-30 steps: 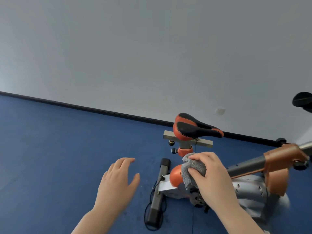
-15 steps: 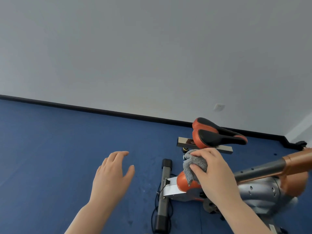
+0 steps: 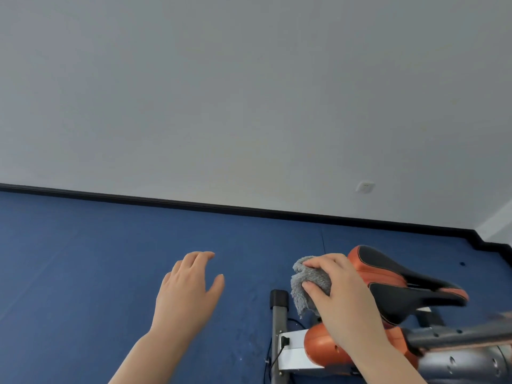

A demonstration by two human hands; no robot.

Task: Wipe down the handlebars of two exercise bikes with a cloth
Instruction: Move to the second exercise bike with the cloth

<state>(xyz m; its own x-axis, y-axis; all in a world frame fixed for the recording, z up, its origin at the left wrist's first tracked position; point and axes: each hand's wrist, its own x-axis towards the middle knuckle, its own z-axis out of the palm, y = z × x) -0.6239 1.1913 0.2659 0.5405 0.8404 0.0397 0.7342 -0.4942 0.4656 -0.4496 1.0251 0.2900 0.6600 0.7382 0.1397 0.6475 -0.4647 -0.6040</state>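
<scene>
a: well, from the head view, what's the right hand [image 3: 343,297] doing?

b: its fingers are curled round a bunched grey fluffy cloth [image 3: 307,284], thumb underneath, so the grip is closed on the cloth. the cloth sits just beside the rear end of the orange and black padded bike saddle [image 3: 401,284], and i can't tell whether it touches it.

a: and the left hand [image 3: 188,292]?

b: held out above the blue carpeted floor [image 3: 110,259], palm down, fingers relaxed and slightly spread. that grip is open and holds nothing. it's well apart from the right hand.

a: where's the bike itself?

b: low on the right. the orange and silver exercise bike frame [image 3: 321,347] lies under the right wrist, with a white plate on its left side and a thin black cable [image 3: 273,364] running down from it. a grey floor stabiliser bar with a black end cap [image 3: 278,314] stands just left of the cloth's hanging corner. a grey perforated tube [image 3: 454,335] runs off to the right edge, blurred at its far end.

a: handlebars?

b: none that i can make out here.

a: anything behind?

b: a plain pale grey wall [image 3: 249,92] with a black skirting strip [image 3: 194,202] along the floor, and a small white wall socket [image 3: 365,187] above it to the right.
</scene>
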